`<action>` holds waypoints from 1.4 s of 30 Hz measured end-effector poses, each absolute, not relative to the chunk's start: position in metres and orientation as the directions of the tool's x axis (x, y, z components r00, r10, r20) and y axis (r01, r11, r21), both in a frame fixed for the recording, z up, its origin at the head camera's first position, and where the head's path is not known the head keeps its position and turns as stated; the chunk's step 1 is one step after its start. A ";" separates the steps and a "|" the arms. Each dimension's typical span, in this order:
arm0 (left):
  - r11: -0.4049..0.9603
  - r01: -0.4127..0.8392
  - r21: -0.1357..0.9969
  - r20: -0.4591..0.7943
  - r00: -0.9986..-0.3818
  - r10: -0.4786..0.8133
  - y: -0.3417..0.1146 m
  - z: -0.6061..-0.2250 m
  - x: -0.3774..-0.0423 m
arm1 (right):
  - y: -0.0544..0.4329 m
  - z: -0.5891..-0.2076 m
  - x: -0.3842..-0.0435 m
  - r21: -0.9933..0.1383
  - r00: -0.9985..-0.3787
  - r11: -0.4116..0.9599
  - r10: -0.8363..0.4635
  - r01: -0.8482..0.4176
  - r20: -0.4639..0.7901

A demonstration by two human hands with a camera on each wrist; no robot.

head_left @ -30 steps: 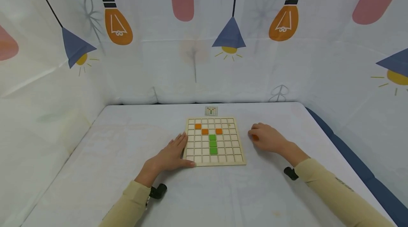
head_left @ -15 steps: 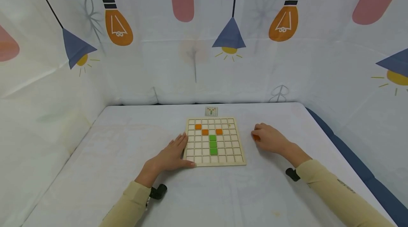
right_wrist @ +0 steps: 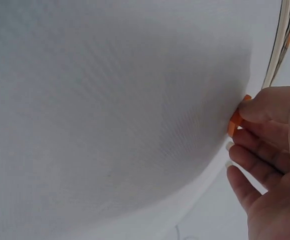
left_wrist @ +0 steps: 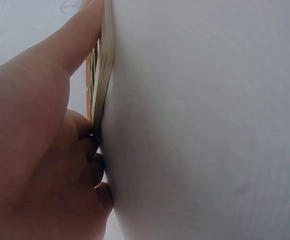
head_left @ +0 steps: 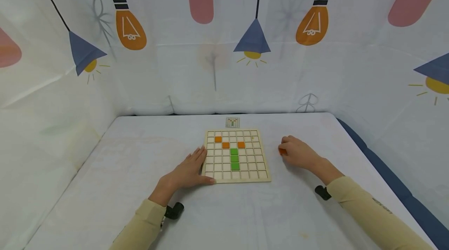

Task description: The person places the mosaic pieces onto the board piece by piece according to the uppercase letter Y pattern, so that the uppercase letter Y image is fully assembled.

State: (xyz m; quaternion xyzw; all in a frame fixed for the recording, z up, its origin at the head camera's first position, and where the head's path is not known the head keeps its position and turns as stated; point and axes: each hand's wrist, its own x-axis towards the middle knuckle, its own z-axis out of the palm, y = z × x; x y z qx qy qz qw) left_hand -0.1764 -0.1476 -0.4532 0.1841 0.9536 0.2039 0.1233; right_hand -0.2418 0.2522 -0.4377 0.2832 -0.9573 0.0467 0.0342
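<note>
A pale wooden grid board [head_left: 265, 175] lies flat on the table, holding several orange and green square tiles. The green tiles [head_left: 234, 158] form a column near its middle. Orange tiles [head_left: 225, 145] sit above that column, to either side. My left hand [head_left: 187, 170] rests against the board's left edge, fingers extended, thumb at the near left corner. To the right of the board, apart from it, my right hand [head_left: 298, 153] pinches an orange tile [right_wrist: 234, 121] between thumb and index finger, low at the table surface. The other right fingers are loosely bent in the right wrist view.
Just beyond the board lies a small card [head_left: 232, 122] with a printed grid pattern. White cloth covers the table [head_left: 147, 137]. A printed curtain [head_left: 168, 66] hangs behind and at both sides. Black cameras [head_left: 174, 211] are strapped on both wrists.
My right hand has shifted slightly to the right, away from the board, with the orange tile between its fingers. The left hand and the board have stayed put.
</note>
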 end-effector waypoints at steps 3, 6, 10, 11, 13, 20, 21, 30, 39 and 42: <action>0.849 0.299 0.436 -0.161 -0.902 0.401 -0.148 -0.454 -0.177 | 0.251 -0.438 -0.242 -0.067 -0.838 0.837 -0.537 -0.543 0.092; 0.849 0.296 0.437 -0.163 -0.903 0.398 -0.149 -0.455 -0.177 | 0.251 -0.438 -0.242 -0.062 -0.841 0.839 -0.534 -0.540 0.092; 0.852 0.293 0.433 -0.167 -0.903 0.396 -0.149 -0.455 -0.176 | 0.250 -0.440 -0.242 -0.047 -0.836 0.837 -0.539 -0.545 0.099; 0.852 0.294 0.434 -0.165 -0.903 0.396 -0.149 -0.455 -0.176 | 0.250 -0.440 -0.242 -0.042 -0.832 0.833 -0.545 -0.551 0.105; 0.855 0.292 0.428 -0.171 -0.903 0.394 -0.149 -0.454 -0.176 | 0.249 -0.441 -0.242 -0.032 -0.822 0.825 -0.557 -0.564 0.118; 0.853 0.297 0.429 -0.170 -0.901 0.399 -0.150 -0.453 -0.176 | 0.244 -0.442 -0.244 -0.029 -0.802 0.807 -0.581 -0.590 0.136; 0.853 0.298 0.429 -0.167 -0.901 0.400 -0.150 -0.453 -0.176 | 0.244 -0.442 -0.244 -0.032 -0.805 0.809 -0.579 -0.587 0.132; 0.851 0.302 0.429 -0.163 -0.901 0.402 -0.149 -0.453 -0.176 | 0.236 -0.441 -0.244 -0.049 -0.825 0.826 -0.555 -0.562 0.106; 0.854 0.303 0.423 -0.164 -0.901 0.401 -0.149 -0.454 -0.176 | 0.232 -0.442 -0.249 -0.064 -0.819 0.818 -0.564 -0.572 0.107; 0.852 0.302 0.427 -0.164 -0.901 0.401 -0.149 -0.454 -0.176 | 0.230 -0.441 -0.252 -0.080 -0.822 0.819 -0.560 -0.568 0.106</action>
